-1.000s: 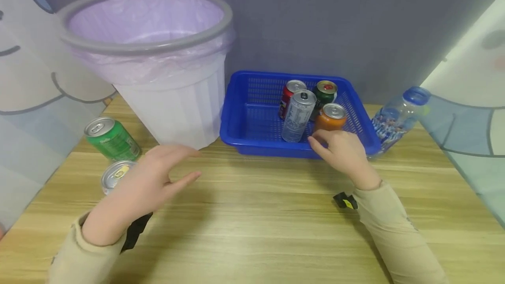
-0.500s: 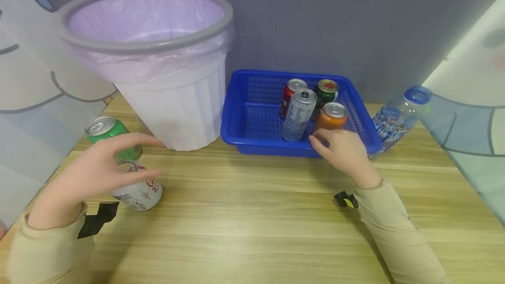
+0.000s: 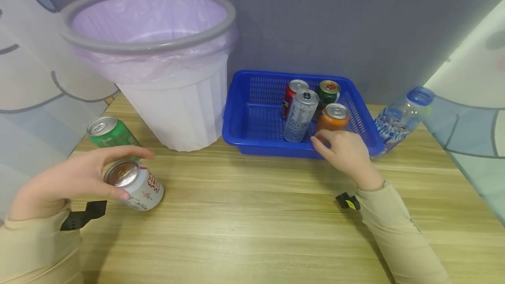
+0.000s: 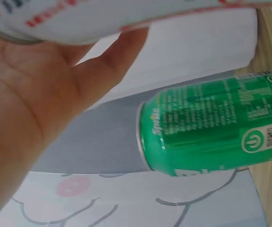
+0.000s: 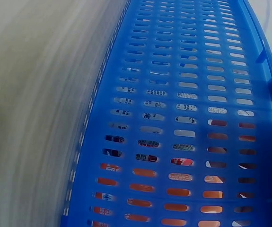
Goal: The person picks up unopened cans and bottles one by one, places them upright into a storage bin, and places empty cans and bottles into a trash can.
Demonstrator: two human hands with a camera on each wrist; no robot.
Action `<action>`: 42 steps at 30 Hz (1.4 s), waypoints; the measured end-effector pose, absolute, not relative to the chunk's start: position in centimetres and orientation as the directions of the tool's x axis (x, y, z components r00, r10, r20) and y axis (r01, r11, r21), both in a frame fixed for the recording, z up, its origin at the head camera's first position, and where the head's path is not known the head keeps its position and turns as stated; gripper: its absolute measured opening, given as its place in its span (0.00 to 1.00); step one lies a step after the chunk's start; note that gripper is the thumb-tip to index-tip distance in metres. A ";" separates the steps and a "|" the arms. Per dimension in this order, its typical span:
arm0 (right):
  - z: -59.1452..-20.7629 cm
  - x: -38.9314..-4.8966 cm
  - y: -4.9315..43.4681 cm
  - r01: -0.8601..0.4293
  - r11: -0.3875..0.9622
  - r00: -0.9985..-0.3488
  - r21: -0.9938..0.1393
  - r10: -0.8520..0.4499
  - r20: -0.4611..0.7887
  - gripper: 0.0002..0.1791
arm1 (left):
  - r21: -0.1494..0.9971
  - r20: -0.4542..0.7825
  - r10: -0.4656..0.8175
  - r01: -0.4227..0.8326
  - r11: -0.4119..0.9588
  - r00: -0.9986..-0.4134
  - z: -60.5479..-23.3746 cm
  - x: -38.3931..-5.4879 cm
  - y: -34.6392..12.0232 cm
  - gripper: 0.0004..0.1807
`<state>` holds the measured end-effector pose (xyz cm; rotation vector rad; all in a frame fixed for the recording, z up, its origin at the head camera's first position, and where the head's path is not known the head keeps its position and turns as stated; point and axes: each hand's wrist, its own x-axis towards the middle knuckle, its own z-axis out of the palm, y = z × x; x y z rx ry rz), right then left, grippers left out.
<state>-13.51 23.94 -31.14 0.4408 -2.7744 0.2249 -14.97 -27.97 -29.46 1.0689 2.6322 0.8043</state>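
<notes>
In the head view my left hand [image 3: 75, 174] is around the upper part of a white drink can [image 3: 144, 189] with red lettering. Its thumb is on the near side and the fingers reach over the far side, with a gap showing between index finger and lid. Just behind stands a green Sprite can [image 4: 206, 125], large in the left wrist view. My right hand [image 3: 345, 154] holds the near rim of a blue plastic basket [image 3: 262, 141], its fingertips partly hidden. Inside are an orange can [image 3: 333, 119], a tall silver can [image 3: 300, 117], a red can [image 3: 289, 97] and a dark green can [image 3: 326, 95].
A white bin [image 3: 189, 104] with a lilac liner stands at the back left, taller than everything else. Right of the basket is a clear bottle with a blue cap [image 3: 421, 95]. A grey partition [image 3: 315, 21] closes off the back of the wooden table [image 3: 244, 231].
My left hand has moved left and back, past the white can, then come down around it with finger and thumb wider apart. My right hand has stayed at the basket rim.
</notes>
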 end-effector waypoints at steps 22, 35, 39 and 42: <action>-31.1 -13.3 23.9 -0.312 0.944 -0.909 -0.107 -0.264 0.323 0.13 | 0.813 -0.028 0.861 0.490 0.315 -0.508 -31.7 -17.1 -29.6 0.43; -31.0 -13.5 23.8 -0.314 0.943 -0.910 -0.107 -0.266 0.317 0.12 | 0.900 0.042 0.920 0.416 0.134 -0.389 -32.5 -18.0 -29.7 0.41; -31.0 -13.4 23.9 -0.310 0.945 -0.911 -0.106 -0.263 0.317 0.13 | 0.886 0.057 0.923 0.446 0.129 -0.381 -32.7 -18.2 -29.4 0.40; -31.0 -13.4 23.9 -0.315 0.943 -0.910 -0.109 -0.267 0.318 0.12 | 0.901 0.079 0.930 0.425 0.088 -0.360 -32.8 -18.4 -29.3 0.40</action>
